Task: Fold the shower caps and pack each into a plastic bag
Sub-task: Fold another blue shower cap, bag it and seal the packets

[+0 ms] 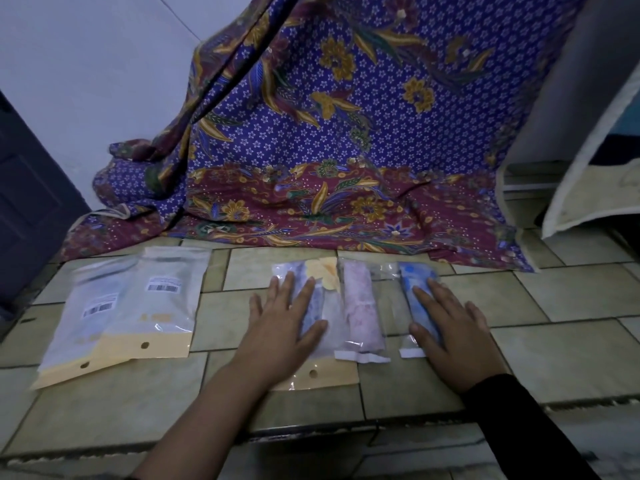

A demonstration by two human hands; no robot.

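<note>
Three packed plastic bags lie side by side on the tiled floor. My left hand [285, 320] rests flat, fingers spread, on the leftmost bag [330, 296], which holds a folded bluish cap and has a yellow header card with a flower. In the middle lies a bag with a folded pink cap [362, 310], untouched. My right hand [450, 327] lies flat on the bag with a folded blue cap [414, 285], covering its lower part. Neither hand grips anything.
Two flat plastic bags with barcode labels and yellow header cards [114, 313] overlap at the left. A purple and maroon batik cloth [311, 150] hangs behind and spills onto the tiles. A dark door [24, 202] stands at the left, a mat [595, 161] at the right.
</note>
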